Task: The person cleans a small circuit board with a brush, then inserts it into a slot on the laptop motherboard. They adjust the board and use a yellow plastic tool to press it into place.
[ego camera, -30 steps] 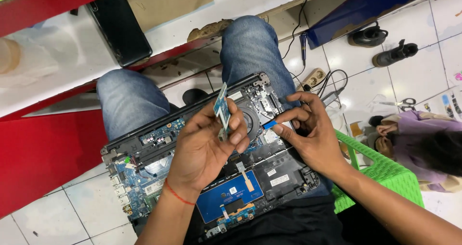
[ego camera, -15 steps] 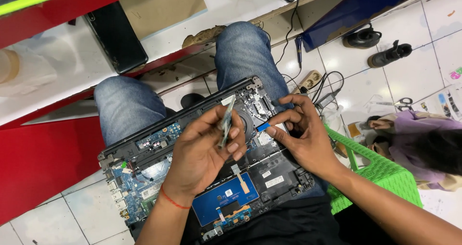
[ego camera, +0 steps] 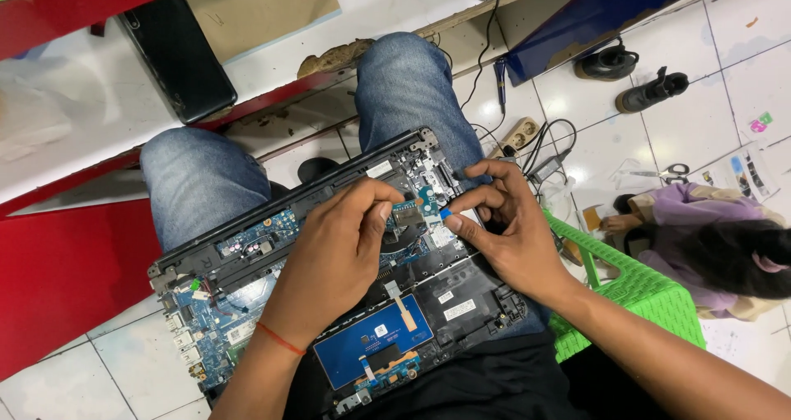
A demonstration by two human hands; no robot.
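Note:
An opened laptop base (ego camera: 247, 247) lies across my lap, with its blue mainboard and blue touchpad board (ego camera: 371, 346) exposed. My left hand (ego camera: 338, 251) pinches a small circuit board (ego camera: 414, 202) and holds it low and flat inside the chassis near the hinge side. My right hand (ego camera: 511, 226) is just to its right. Its thumb and forefinger pinch the blue tab of a flat ribbon cable (ego camera: 445, 214) right beside the small board. A second flat cable (ego camera: 401, 305) runs down to the touchpad board.
A black slab-shaped device (ego camera: 177, 53) and cardboard (ego camera: 264, 4) lie on the white bench ahead. A green plastic stool (ego camera: 634, 284) stands at my right. On the tiled floor are a power strip (ego camera: 523, 131), shoes (ego camera: 655, 90), scissors (ego camera: 671, 173) and a seated person in purple (ego camera: 700, 222).
My left hand has brought the small board from upright above the laptop down flat into the chassis. My right hand has stayed on the blue cable tab and closed in on the board.

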